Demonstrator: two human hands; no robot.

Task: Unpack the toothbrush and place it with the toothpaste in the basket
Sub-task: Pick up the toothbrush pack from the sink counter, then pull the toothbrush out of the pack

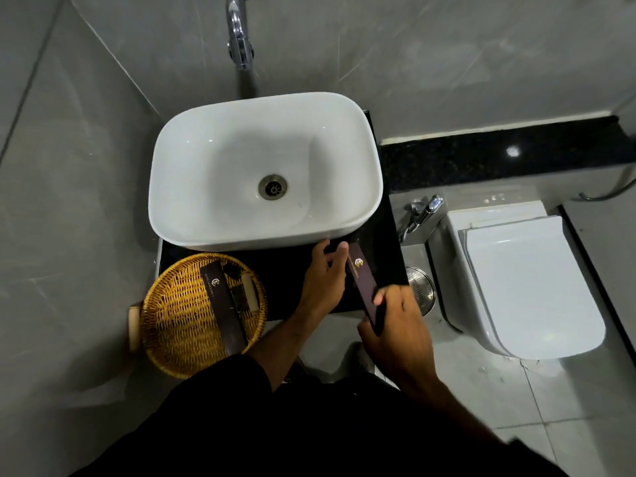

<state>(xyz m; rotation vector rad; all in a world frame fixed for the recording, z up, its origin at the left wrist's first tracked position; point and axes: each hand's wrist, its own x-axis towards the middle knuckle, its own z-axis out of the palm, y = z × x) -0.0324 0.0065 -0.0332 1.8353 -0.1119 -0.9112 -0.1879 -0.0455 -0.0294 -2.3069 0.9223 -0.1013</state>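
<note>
A long dark brown box with a gold logo, the toothbrush box [363,278], is held above the black counter in front of the sink. My right hand [395,325] grips its near end. My left hand [325,277] pinches its far end with thumb and fingertips. A round wicker basket [172,321] sits at the counter's left front corner. Inside it lies a second long dark box with the same logo [223,304] and a small dark item beside it. No bare toothbrush or toothpaste tube is visible.
A white basin [265,170] fills the back of the black counter [285,280], with a chrome tap [239,39] above. A white toilet [526,284] stands to the right, with a chrome spray fitting [420,215] and a steel bin lid [421,287] between.
</note>
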